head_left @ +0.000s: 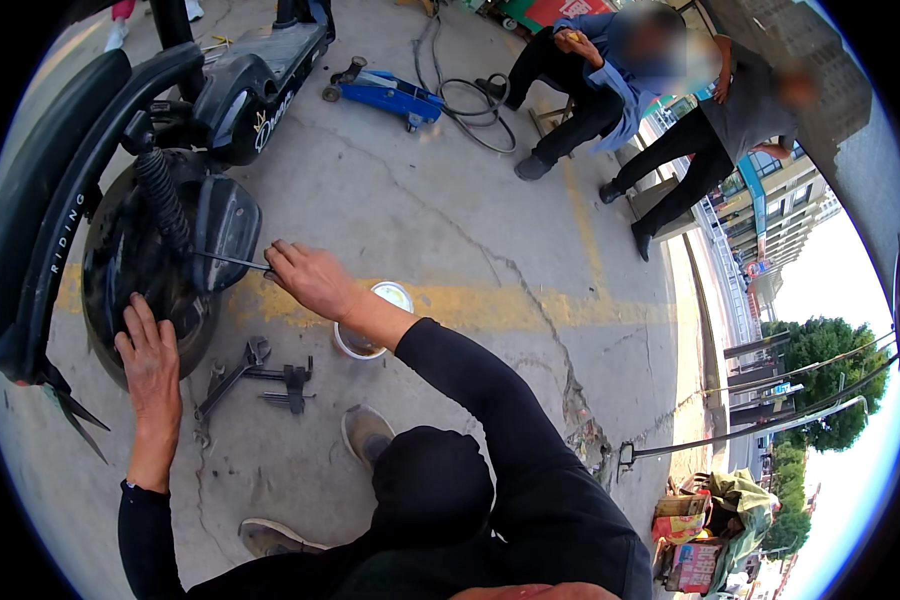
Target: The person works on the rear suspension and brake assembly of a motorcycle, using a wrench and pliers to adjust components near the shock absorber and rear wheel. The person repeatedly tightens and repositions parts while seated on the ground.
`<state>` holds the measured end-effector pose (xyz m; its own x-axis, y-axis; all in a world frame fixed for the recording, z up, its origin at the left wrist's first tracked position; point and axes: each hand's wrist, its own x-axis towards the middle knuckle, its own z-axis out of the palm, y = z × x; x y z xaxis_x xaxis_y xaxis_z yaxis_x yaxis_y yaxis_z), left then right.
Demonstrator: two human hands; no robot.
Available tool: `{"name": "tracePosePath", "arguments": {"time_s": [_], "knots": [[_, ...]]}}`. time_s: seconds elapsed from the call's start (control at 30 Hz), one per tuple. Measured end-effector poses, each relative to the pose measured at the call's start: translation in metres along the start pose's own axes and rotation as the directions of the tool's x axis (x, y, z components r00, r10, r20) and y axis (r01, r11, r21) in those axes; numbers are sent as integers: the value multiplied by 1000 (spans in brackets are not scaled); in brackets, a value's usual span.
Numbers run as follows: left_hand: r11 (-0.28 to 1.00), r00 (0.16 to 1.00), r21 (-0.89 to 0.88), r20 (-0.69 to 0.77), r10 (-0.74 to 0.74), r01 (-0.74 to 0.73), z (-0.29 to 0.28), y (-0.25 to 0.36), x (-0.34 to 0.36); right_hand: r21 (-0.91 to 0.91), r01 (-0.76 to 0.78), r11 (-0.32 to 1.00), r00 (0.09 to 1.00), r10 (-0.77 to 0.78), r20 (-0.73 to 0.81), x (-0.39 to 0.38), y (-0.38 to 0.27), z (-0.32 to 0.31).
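On the left stands a black electric scooter [70, 215] with a coil-spring shock absorber [158, 190] beside its rear wheel [105, 270]. My left hand [150, 355] lies open against the lower part of the wheel, fingers extended. My right hand [310, 282] is closed around the end of a slim metal rod tool [232, 261]. The rod's far tip reaches the wheel area by a dark cover [228, 225]; the exact contact point is hidden. My fingers hide the tool's grip end, so its kind is unclear.
An adjustable wrench [238, 372] and a dark metal tool [292, 388] lie on the concrete. A white bucket [345, 345] stands partly behind my right forearm. Farther off are a blue floor jack [390, 97], a coiled hose [482, 112], a seated person [580, 90] and another person [705, 140].
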<state>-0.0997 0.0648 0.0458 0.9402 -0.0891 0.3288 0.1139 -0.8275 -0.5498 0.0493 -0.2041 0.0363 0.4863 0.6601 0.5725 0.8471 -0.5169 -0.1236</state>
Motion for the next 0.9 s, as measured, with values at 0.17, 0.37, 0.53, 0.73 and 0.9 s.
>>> {"name": "tracePosePath", "arguments": {"time_s": [0.17, 0.37, 0.53, 0.73, 0.9], "knots": [[1000, 1000, -17, 7, -2, 2, 8, 1, -3, -187, 226, 956, 972, -208, 112, 9, 18, 1], [1000, 1000, 5, 11, -22, 22, 7, 5, -3, 606, -725, 328, 689, 379, 618, 15, -20, -8], [1000, 1000, 12, 15, -27, 27, 8, 2, -2, 540, -720, -436, 418, 348, 839, 26, -41, -17], [1000, 999, 5, 30, -14, 14, 8, 4, 0, 95, -134, 986, 951, 101, 292, 5, -42, -24], [1000, 1000, -14, 23, -14, 15, 7, 3, -1, -405, 468, 785, 884, -423, 202, 26, -7, -28]]}}
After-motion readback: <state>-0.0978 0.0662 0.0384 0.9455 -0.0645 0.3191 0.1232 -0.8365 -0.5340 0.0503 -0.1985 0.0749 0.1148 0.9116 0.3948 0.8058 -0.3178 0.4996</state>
